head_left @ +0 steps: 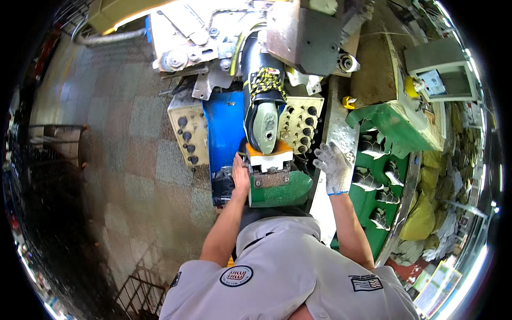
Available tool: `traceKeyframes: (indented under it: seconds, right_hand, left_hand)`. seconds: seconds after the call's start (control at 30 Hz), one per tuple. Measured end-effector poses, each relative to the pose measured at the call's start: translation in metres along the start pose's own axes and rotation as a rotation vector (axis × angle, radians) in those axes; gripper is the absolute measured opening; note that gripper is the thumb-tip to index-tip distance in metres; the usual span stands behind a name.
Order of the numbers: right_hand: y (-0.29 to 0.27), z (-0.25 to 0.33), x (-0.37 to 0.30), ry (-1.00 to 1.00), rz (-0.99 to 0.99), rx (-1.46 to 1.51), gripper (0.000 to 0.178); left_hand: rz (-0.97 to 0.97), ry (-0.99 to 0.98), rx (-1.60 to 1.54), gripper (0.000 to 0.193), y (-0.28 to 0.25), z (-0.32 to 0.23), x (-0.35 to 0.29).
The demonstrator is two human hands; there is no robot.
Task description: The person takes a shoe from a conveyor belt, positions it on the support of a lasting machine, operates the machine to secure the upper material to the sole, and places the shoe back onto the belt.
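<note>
A dark shoe upper with yellow-and-black lacing (266, 80) is clamped in the machine in front of me. Its heel end points toward me, and a grey-green shoe last (265, 125) fills it. The last's heel meets an orange-and-white pad (270, 158) mounted over a green machine block (280, 189). My left hand (240, 175), bare, lies along the left side of that block with its fingers stretched out; some fingertips are partly hidden. My right hand (334, 165), in a grey knit glove, is held to the right of the block, fingers apart and holding nothing.
Two cream control panels with black knobs (188, 133) (303, 122) flank the blue machine body (224, 125). On my right, several dark shoes with white soles (367, 178) sit on a green rack (368, 208). A worn cabinet (378, 69) stands beyond it. Tiled floor (144, 122) lies left.
</note>
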State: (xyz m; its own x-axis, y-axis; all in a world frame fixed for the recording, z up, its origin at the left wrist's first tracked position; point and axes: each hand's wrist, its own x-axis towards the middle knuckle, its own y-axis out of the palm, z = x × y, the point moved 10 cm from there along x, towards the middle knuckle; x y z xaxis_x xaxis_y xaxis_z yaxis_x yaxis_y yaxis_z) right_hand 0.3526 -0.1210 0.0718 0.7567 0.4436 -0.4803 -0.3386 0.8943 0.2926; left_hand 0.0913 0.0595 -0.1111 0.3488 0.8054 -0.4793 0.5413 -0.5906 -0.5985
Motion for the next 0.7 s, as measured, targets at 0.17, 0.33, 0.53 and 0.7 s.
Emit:
traceKeyframes:
  seconds: [0.17, 0.33, 0.53, 0.7]
  right_hand:
    - [0.011, 0.006, 0.004, 0.014, 0.18, 0.093, 0.043]
    - [0.024, 0.027, -0.032, -0.007, 0.25, -0.005, 0.053]
    - [0.101, 0.057, -0.099, -0.069, 0.505, -0.093, 0.092]
    - [0.123, 0.075, -0.127, -0.139, 0.572, 0.007, 0.106]
  left_hand:
    - [0.101, 0.0, -0.293, 0.066, -0.048, 0.022, -0.01]
    - [0.025, -0.112, -0.345, 0.063, -0.164, -0.003, -0.085]
    - [-0.161, 0.244, -0.213, 0.069, -0.263, -0.172, -0.175]
    - [-0.221, 0.557, -0.009, 0.088, -0.191, -0.294, -0.238]
